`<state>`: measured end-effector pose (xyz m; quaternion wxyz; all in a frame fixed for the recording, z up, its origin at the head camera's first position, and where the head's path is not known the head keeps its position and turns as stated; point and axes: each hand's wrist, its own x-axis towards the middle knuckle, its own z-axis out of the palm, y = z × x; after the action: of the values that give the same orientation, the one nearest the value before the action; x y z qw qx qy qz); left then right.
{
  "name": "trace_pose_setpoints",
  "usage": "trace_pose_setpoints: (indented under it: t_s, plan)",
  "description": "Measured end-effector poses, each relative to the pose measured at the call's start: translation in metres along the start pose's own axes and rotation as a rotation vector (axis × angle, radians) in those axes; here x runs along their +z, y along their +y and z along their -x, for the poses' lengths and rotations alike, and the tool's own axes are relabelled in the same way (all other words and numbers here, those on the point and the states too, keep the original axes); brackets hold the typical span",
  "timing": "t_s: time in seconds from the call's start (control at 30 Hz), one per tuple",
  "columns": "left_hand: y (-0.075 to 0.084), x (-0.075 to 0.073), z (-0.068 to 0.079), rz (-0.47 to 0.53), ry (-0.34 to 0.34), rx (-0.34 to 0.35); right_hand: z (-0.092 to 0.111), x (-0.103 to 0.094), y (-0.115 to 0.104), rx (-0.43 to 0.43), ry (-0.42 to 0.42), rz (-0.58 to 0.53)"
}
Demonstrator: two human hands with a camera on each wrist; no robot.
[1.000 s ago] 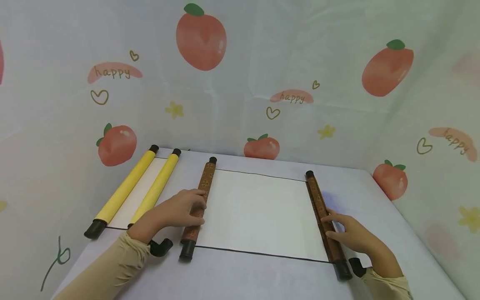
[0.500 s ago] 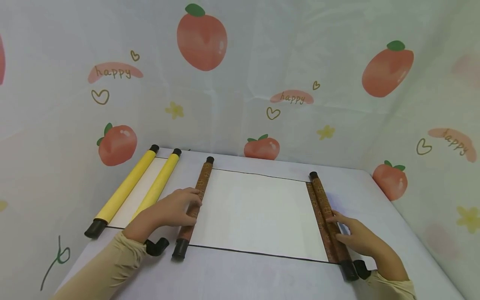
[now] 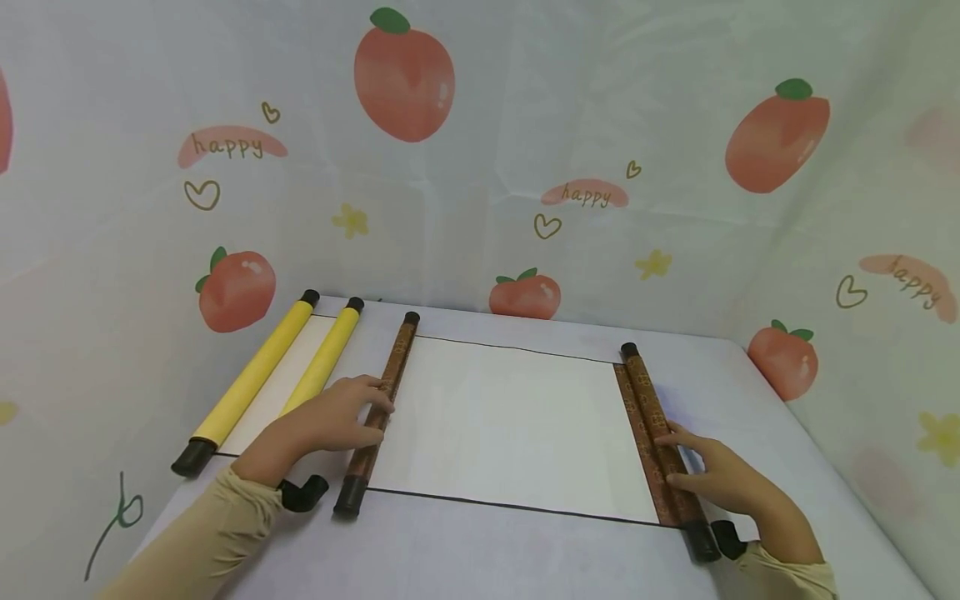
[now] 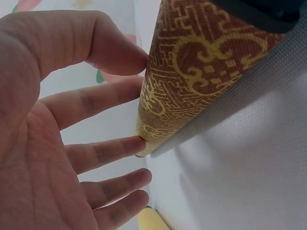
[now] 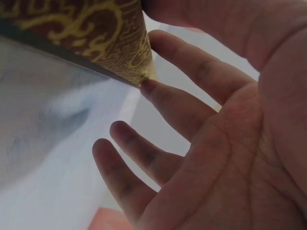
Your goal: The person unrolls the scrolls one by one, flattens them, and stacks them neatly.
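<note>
Backdrop: pale cloth [image 3: 465, 242] is hanging behind and beside the work, showing red fruit prints [image 3: 405, 83], yellow flowers [image 3: 351, 220], hearts and the word "happy".
Tabletop: whitish surface [image 3: 480, 554] is stretching under everything laid out.
Brown scroll: its blank white sheet [image 3: 502, 425] is lying flat across the middle of the table, between two gold-patterned brown rollers; a thin dark line is running along its far and near edges.
Left hand: this hand [image 3: 337, 417] is reaching over the left brown roller [image 3: 394, 360]; the fingers are standing apart, with the thumb and nearest fingertips touching the roller, ring and little fingers reaching free of it.
Right hand: this one [image 3: 716, 471] is touching the right brown roller [image 3: 647, 387] from its outer side, fingers spreading apart and two fingertips meeting the patterned surface.
Patterned strip: a flat brown band [image 3: 649, 467] is lying along the inner side of the right brown roller.
Yellow scroll: a narrower one [image 3: 272, 392] is lying to the left, showing white between two yellow rollers [image 3: 251, 371]; the left forearm is hiding part of it.
Sleeves: beige cuffs [image 3: 255, 500] are covering both forearms.
</note>
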<state>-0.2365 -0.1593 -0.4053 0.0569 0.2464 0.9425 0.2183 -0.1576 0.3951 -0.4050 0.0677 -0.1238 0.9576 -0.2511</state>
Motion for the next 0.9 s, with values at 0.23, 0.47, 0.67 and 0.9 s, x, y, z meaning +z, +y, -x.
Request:
trace_pose_setpoints:
  t_s: [0.23, 0.47, 0.67, 0.9]
  plan:
    - [-0.002, -0.001, 0.002, -0.016, 0.009, -0.004, 0.001, -0.001, 0.004, -0.011, -0.007, 0.008]
    - [-0.007, -0.002, 0.004, -0.027, 0.028, 0.032, 0.001, -0.003, 0.004, 0.020, -0.060, -0.013]
    - [-0.009, -0.005, 0.006, -0.009, 0.046, 0.066, 0.002, -0.004, 0.004, 0.042, -0.050, 0.007]
    - [-0.009, -0.012, 0.011, -0.011, 0.058, 0.064, 0.002, -0.003, 0.005, 0.021, -0.051, -0.011]
